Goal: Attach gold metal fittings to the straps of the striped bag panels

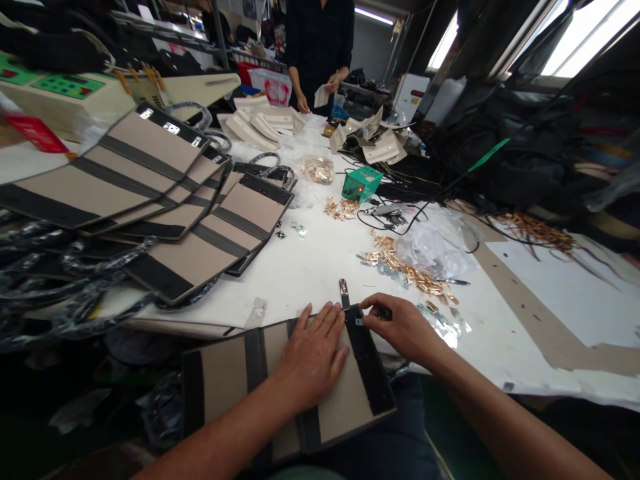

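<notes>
The left hand (317, 353) lies flat, its fingers extended, on a beige-and-black panel (345, 407). That panel sits at the near edge of the worktop (310, 267), partly over the person's lap. The right hand (400, 327) is bent at the panel's far right corner, with thumb and forefinger close to a small silver plate (359, 321) on the black band — whether they pinch it, I cannot tell. A strap tipped with a metal clasp (343, 288) juts out past the panel's far edge, just beyond the left hand's fingertips.

Similar panels (145, 150) overlap in a pile at the left. Gold-coloured fittings (400, 257) lie scattered beyond the right hand, beside a crumpled clear plastic bag (435, 243). Farther back stands a green box (361, 183) with a lit red light — and across the worktop, a co-worker (320, 40) in dark clothing holds a pale piece (323, 95).
</notes>
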A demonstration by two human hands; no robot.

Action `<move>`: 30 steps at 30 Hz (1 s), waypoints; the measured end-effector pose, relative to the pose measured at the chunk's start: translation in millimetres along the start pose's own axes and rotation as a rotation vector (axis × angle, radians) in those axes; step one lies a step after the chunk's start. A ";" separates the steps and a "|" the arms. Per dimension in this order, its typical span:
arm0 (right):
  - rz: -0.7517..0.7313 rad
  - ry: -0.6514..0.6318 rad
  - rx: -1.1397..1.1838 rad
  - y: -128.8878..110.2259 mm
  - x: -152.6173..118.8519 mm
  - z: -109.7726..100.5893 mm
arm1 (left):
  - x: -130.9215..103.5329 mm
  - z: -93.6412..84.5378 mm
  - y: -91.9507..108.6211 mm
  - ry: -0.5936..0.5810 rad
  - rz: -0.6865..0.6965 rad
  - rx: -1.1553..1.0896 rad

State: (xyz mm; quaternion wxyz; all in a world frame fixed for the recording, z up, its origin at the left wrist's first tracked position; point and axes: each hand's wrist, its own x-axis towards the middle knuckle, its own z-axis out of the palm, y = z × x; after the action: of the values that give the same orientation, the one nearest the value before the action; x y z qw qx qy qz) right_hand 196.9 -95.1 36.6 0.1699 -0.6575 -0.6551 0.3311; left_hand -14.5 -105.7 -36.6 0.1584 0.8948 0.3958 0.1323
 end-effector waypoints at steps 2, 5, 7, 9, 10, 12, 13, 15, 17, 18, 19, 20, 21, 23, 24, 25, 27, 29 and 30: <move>-0.003 0.012 -0.019 -4.7 7.7 1.3 | -0.3 -0.6 -0.5 0.012 -0.005 -0.029; -0.003 -0.017 -0.066 -7.0 18.3 9.2 | -0.7 -1.0 -0.4 0.017 -0.015 -0.042; -0.002 -0.030 -0.069 -6.1 22.5 14.1 | -0.9 -0.7 -0.5 0.026 -0.015 -0.040; 0.004 -0.030 -0.071 -4.8 24.5 16.5 | -1.1 0.0 -0.6 0.038 -0.010 -0.041; 0.007 -0.030 -0.080 -4.5 24.9 16.8 | -1.2 0.5 -0.6 0.043 -0.009 -0.043; 0.014 -0.038 -0.115 -4.6 25.3 16.6 | -1.5 1.3 -0.7 0.044 -0.011 -0.054; 0.018 -0.045 -0.140 -4.9 25.4 16.4 | -1.6 1.6 -0.8 0.043 -0.016 -0.061; 0.021 -0.052 -0.201 -5.4 25.2 16.7 | -1.9 1.8 -1.0 0.045 -0.021 -0.076; 0.021 -0.036 -0.275 -5.4 24.1 18.2 | -2.1 1.5 -1.2 0.055 -0.017 -0.081; 0.017 -0.023 -0.313 -5.1 23.1 19.3 | -2.1 1.2 -1.2 0.060 -0.014 -0.081; 0.008 -0.007 -0.351 -4.5 21.8 20.7 | -2.0 0.7 -1.2 0.063 -0.011 -0.080; -0.006 0.010 -0.387 -3.8 20.3 22.3 | -1.7 0.2 -1.1 0.063 -0.012 -0.079; -0.021 0.025 -0.419 -2.9 18.8 24.0 | -1.3 -0.4 -0.9 0.061 -0.015 -0.079; -0.047 0.048 -0.471 -0.9 16.1 27.3 | 0.0 -1.4 0.3 0.059 -0.029 -0.086; -0.054 0.056 -0.486 0.0 15.1 28.3 | 1.0 -1.7 1.3 0.064 -0.038 -0.091; -0.059 0.058 -0.490 0.5 14.1 28.6 | 2.1 -1.8 2.6 0.074 -0.049 -0.096; -0.072 0.055 -0.453 -0.2 11.7 25.7 | 5.1 -1.4 5.7 0.106 -0.079 -0.108; -0.079 0.072 -0.387 -3.3 7.2 17.9 | 8.3 -0.7 9.0 0.144 -0.115 -0.120; -0.074 0.082 -0.363 -5.4 3.8 12.9 | 9.8 -0.4 10.4 0.160 -0.129 -0.126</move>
State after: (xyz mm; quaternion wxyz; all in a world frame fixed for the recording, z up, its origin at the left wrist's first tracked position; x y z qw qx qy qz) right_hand 184.0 -93.6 30.0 0.0872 -0.6656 -0.7204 0.1740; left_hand -1.4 -104.9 -31.0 0.1906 0.8424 0.4547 0.2174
